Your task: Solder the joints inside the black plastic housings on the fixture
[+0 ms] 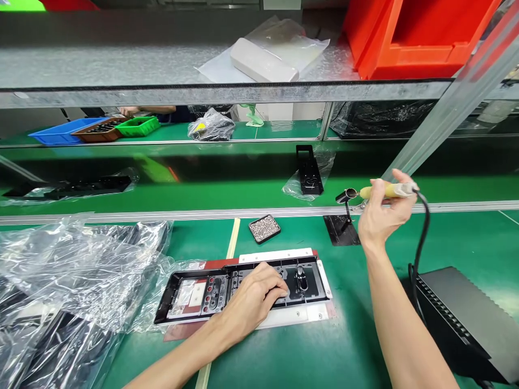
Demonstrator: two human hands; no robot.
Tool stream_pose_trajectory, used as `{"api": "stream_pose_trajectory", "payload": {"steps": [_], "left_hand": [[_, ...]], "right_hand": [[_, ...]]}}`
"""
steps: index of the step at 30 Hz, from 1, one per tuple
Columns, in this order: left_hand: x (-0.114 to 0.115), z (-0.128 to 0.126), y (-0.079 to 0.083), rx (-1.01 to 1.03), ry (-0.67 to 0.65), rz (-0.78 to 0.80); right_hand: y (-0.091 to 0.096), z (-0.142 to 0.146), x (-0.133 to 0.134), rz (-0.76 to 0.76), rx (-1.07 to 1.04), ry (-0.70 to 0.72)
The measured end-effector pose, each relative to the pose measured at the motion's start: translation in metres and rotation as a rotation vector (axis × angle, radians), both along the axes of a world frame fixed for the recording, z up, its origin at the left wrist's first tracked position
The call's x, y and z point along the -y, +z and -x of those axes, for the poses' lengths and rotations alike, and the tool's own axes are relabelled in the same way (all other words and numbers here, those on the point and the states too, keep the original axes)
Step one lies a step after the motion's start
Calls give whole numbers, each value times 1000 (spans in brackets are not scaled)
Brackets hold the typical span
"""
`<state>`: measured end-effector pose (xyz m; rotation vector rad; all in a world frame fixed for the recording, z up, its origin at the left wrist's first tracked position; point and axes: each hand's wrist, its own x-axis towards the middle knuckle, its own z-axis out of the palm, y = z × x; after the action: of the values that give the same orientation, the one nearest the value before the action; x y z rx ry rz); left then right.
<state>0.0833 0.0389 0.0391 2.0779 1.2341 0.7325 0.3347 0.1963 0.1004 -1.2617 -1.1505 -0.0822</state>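
Observation:
A long black plastic panel [265,286] with ribs and openings lies in a white and reddish fixture [310,312] on the bench. My left hand [259,292] rests on its middle, fingers curled down and thumb against the index finger. What lies under those fingertips is hidden. Out to the right, my right hand [385,208] is closed around the yellow handle of a soldering iron [379,192], whose black cord hangs down behind. The iron's front end is at the metal ring of a small stand [344,195] on a dark base plate.
A small tray of tiny pieces [264,228] sits behind the panel. Clear plastic wrap [81,275] over black parts covers the left side. At right stands a black box [466,319]. Another black part [309,170] lies on film behind. A metal shelf [162,94] crosses overhead.

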Motion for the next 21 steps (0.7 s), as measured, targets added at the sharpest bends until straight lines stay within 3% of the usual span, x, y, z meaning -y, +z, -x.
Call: {"api": "stream_pose_trajectory", "payload": {"steps": [3,7,12,21], "left_hand": [[1,1,-2,6,1,-5],[2,2,-4,18,-3,-30],[7,5,-3,-19,-9,-96],[21,11,-7,-291,-112,-315]], "right_hand": [[22,4,18,-187,-63,55],[48,17,48,-285,-117,148],[64,40,81,-363,-420,509],[67,72,121,-45,-710,881]]}}
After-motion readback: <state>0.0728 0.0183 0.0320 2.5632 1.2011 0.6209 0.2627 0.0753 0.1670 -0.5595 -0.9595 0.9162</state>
